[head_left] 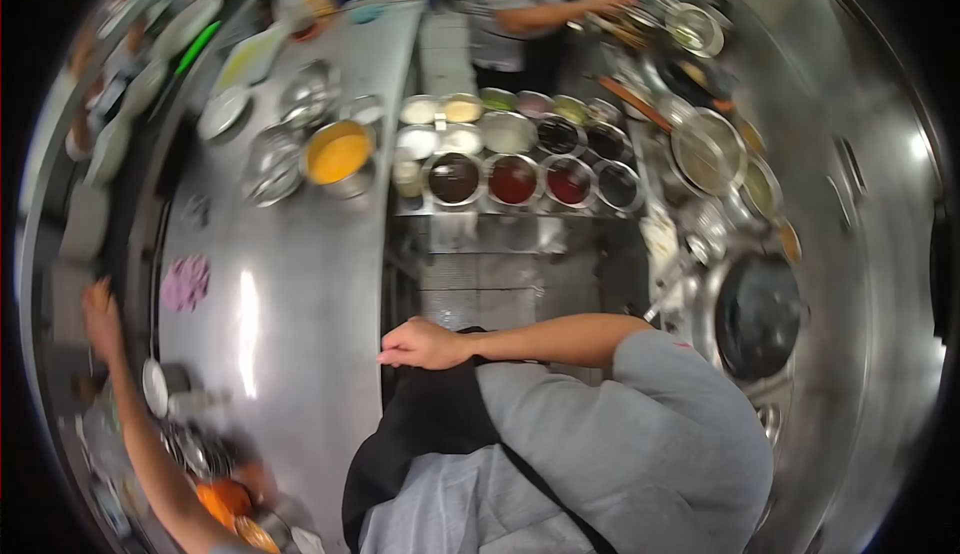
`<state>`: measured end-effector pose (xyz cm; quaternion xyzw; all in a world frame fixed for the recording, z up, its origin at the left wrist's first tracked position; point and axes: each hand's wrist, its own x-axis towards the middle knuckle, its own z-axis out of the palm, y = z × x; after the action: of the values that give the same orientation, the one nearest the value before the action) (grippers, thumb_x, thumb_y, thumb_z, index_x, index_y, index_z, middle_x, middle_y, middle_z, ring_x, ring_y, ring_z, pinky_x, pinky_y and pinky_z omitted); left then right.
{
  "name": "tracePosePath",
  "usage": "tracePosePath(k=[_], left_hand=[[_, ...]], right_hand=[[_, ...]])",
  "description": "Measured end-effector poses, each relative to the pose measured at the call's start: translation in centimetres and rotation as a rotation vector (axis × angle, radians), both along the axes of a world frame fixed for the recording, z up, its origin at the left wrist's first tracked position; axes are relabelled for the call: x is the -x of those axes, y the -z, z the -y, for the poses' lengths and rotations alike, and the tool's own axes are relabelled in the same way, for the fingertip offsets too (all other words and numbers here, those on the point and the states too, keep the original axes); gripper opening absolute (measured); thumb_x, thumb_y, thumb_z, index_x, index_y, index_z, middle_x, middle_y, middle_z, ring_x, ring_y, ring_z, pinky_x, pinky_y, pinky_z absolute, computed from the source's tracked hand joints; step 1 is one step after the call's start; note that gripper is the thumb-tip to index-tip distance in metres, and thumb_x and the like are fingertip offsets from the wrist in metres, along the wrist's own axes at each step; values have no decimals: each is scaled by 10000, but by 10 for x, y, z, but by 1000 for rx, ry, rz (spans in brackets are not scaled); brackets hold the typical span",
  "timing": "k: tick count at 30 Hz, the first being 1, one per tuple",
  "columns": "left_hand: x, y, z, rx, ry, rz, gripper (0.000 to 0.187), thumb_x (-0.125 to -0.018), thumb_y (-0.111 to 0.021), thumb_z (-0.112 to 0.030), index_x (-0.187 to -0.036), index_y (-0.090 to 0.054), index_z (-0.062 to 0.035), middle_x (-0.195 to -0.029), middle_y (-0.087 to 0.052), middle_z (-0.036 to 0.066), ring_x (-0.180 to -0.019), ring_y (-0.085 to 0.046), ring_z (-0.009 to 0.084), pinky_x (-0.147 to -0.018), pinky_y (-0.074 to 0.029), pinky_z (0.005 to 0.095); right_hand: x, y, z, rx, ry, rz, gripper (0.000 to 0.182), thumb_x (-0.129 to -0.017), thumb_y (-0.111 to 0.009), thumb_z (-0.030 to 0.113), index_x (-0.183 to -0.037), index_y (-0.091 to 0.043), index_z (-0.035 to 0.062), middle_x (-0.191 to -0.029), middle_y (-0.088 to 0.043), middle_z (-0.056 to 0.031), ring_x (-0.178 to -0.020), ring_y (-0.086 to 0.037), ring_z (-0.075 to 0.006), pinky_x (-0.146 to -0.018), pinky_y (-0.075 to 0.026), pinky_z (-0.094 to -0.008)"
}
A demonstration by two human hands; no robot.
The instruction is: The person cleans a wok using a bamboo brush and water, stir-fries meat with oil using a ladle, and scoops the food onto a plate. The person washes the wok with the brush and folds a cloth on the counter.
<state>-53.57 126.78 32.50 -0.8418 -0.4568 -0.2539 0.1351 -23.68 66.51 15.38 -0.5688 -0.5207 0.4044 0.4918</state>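
I see the left hand (98,309) stretched out to the shelf side, beside a pale grey rectangular item (68,306); its fingers look bent, but blur means I cannot tell whether they grip it. The right hand (425,344) is at the near edge of the long, brushed stainless-steel counter (300,274), fingers loosely curled; I cannot tell whether they hold anything. On the counter I have a crumpled pinkish-purple cloth (186,284) and a round metal pot of orange-yellow contents (340,157).
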Motion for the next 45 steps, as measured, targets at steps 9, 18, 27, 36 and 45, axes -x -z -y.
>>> tracePosePath(k=[9, 18, 27, 36, 45], left_hand=[[-38, -25, 67, 133, -322, 16, 557, -957, -507, -420, -1461, -424, -197, -1325, -608, 150, -1200, -568, 406, -1016, -433, 474], [-27, -24, 32, 65, -49, -199, 468, -1007, -397, -374, -1396, -533, -152, -1442, -508, 115, -1320, -472, 327, -1106, -353, 430], [-45, -7, 61, -931, -130, -226, 209, -912, -555, -456, -870, -715, -327, -766, -661, 35, -564, -639, 226, -422, -488, 394], [-27, -19, 53, -78, 43, -202, 495, -1013, -393, -402, -1436, -496, -166, -1472, -478, 99, -1339, -452, 314, -1114, -347, 442], [-70, -45, 157, 30, -399, 23, 840, -818, -516, -779, -1249, -618, -66, -1322, -582, 196, -1216, -570, 367, -996, -466, 506]], right_hand=[[-55, 56, 94, 153, -135, -116, 365, -963, -628, 370, -804, -684, 46, -667, -615, -14, -592, -541, -113, -549, -438, -310], [-97, 269, 282, 636, 592, -414, 236, -926, -643, 313, -1044, -663, 109, -701, -600, -38, -517, -527, -127, -449, -457, -304], [-13, 396, 434, 1147, 978, -700, 230, -914, -634, 260, -833, -656, 45, -670, -621, -77, -524, -591, -186, -444, -498, -377], [41, 416, 505, 975, 1431, -707, 245, -862, -569, 149, -705, -660, -16, -613, -643, -155, -523, -635, -247, -436, -476, -418], [40, 399, 518, 944, 1641, -811, 568, -855, -711, 344, -1321, -566, 55, -1312, -574, -189, -1142, -575, -363, -854, -528, -530]])
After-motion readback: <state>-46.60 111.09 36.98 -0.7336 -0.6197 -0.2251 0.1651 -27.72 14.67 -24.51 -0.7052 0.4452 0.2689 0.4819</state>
